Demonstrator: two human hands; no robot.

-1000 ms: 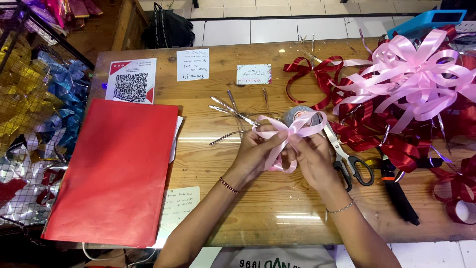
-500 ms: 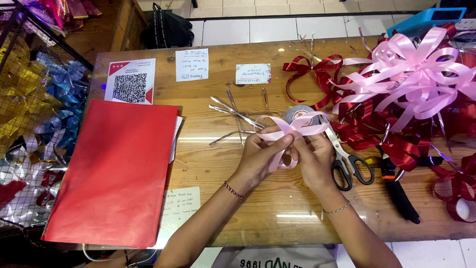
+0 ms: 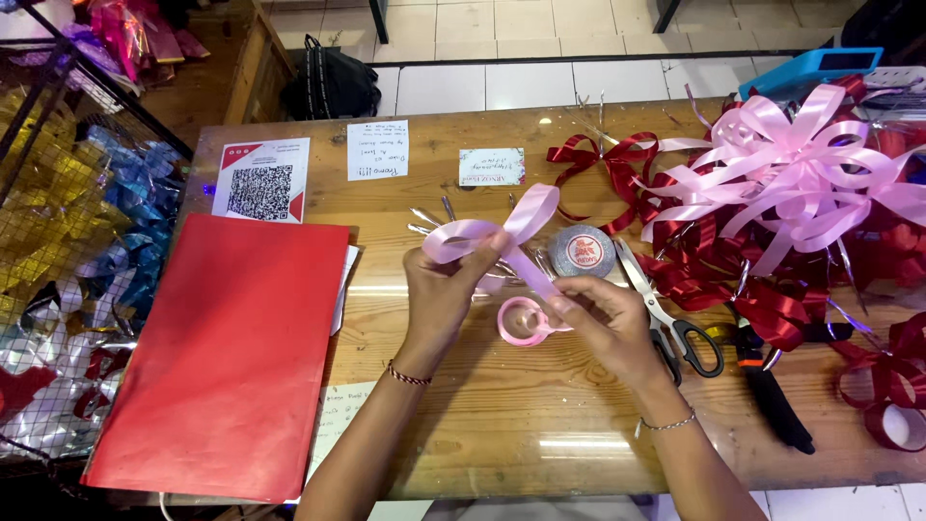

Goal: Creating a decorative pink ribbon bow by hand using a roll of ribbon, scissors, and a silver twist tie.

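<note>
My left hand (image 3: 446, 289) pinches a pink ribbon (image 3: 502, 232) folded into two loops, one pointing left and one up to the right. My right hand (image 3: 603, 323) grips the ribbon's tail just below the loops, thumb and fingers closed on the strip. Under both hands a small pink ribbon roll (image 3: 522, 321) lies on the wooden table (image 3: 502, 425). A round silver tape roll (image 3: 582, 252) sits just beyond my right hand.
Black-handled scissors (image 3: 675, 323) lie right of my right hand, with a black tool (image 3: 772, 396) beside them. Finished pink bows (image 3: 801, 164) and red bows (image 3: 694, 270) pile up at right. A red folder (image 3: 227, 357) lies at left, paper cards behind it.
The pink ribbon has been reshaped: a second loop now stands up to the right, and my right hand has slid down the tail. The pink roll is now uncovered.
</note>
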